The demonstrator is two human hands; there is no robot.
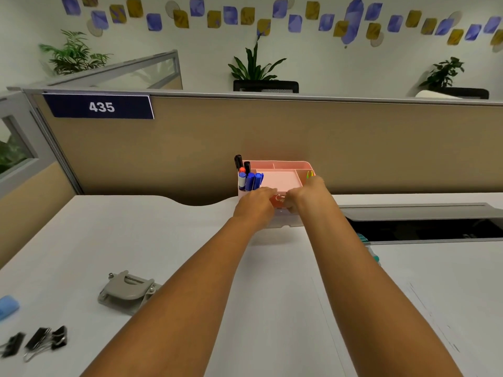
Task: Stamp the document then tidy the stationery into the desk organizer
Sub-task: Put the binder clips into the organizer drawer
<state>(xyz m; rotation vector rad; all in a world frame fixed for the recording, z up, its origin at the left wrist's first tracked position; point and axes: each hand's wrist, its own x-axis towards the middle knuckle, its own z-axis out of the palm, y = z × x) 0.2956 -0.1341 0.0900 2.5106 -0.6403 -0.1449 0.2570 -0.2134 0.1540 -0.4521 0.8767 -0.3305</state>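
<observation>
A pink desk organizer (288, 165) stands at the back of the desk against the partition. Black and blue markers (249, 178) stand in its left compartment, and thin coloured pieces (310, 174) stick up on its right. My left hand (255, 204) and my right hand (304, 197) meet at the organizer's front section. Between their fingertips shows a small pale looped thing (279, 198) against a reddish surface. The right fingers curl down onto it. My left hand's fingers point at it, with their grip hidden. White paper (394, 308) lies under my right forearm.
A grey hole punch (128, 291) sits at the near left, several black binder clips (35, 341) lie at the front left, and a blue item (8, 306) is at the left edge. An open cable tray (424, 229) is at the right. A teal-tipped thing (374, 257) peeks from behind my right arm.
</observation>
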